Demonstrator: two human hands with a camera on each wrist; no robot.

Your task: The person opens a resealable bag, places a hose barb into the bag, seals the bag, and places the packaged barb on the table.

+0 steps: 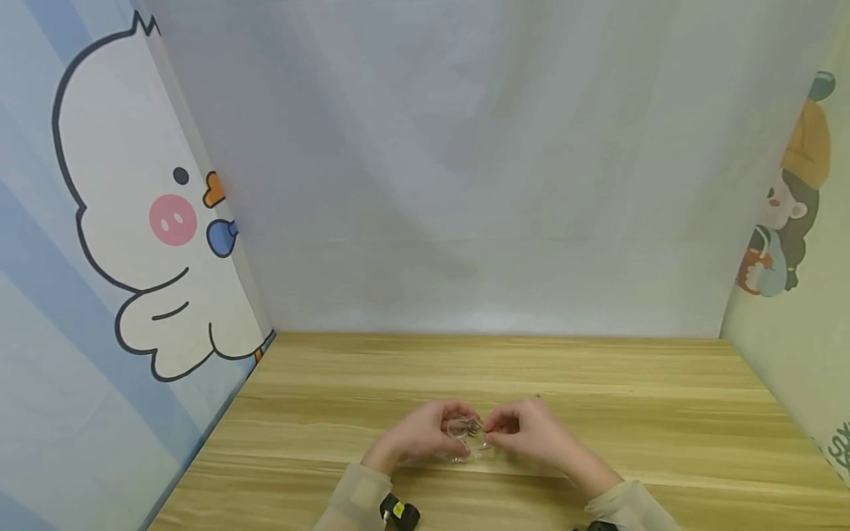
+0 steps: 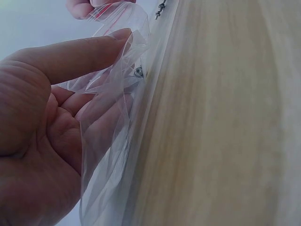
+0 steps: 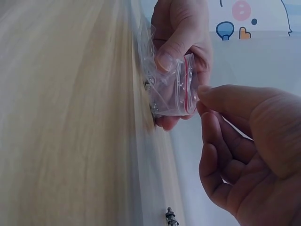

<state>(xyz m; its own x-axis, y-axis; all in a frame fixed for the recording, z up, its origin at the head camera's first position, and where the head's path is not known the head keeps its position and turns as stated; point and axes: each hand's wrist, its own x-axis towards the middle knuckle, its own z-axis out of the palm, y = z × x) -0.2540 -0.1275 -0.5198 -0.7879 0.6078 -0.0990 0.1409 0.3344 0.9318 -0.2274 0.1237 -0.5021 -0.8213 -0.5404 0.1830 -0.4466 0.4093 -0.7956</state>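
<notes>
Between my hands, just above the wooden table, is a clear plastic zip bag with a red line along its seal. My left hand grips the bag, its thumb pressed on the crumpled film. My right hand pinches the sealing edge of the bag between thumb and forefinger, the other fingers curled in. Small dark metal parts show at the bag in the right wrist view; a nut is seen through the film in the left wrist view.
A small metal screw with dark fittings lies on the wooden table, beyond the right hand. A grey backdrop stands at the table's far edge. Printed panels with cartoon figures close off both sides.
</notes>
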